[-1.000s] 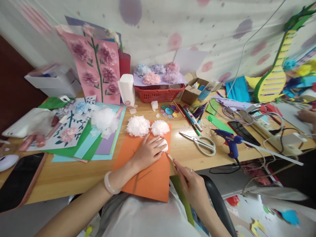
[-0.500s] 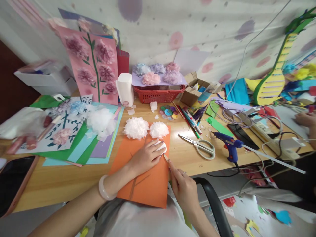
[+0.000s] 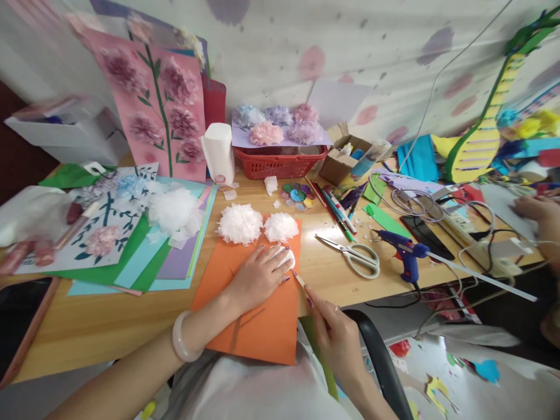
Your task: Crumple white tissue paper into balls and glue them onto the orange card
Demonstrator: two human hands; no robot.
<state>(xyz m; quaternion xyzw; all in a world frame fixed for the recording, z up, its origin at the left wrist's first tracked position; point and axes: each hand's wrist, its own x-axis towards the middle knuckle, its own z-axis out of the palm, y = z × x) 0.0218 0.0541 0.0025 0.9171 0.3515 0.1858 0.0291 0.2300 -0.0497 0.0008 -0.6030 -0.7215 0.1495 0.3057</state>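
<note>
My left hand lies fingers-down on an orange sheet of card, pressing a small white tissue piece under its fingertips. Just beyond it, two white tissue-paper flowers sit at the card's far edge. My right hand is closed in a pinch on a thin stick, whose tip points at the white piece. A pale bangle circles my left wrist.
Scissors and a blue glue gun lie to the right, with markers and cables behind. A red basket, a pink flower poster and stacked coloured papers stand behind and left. Another person's hand is at far right.
The view has shifted slightly. My right hand drew back a little toward me with the stick. My left hand stays pressed on the white piece.
</note>
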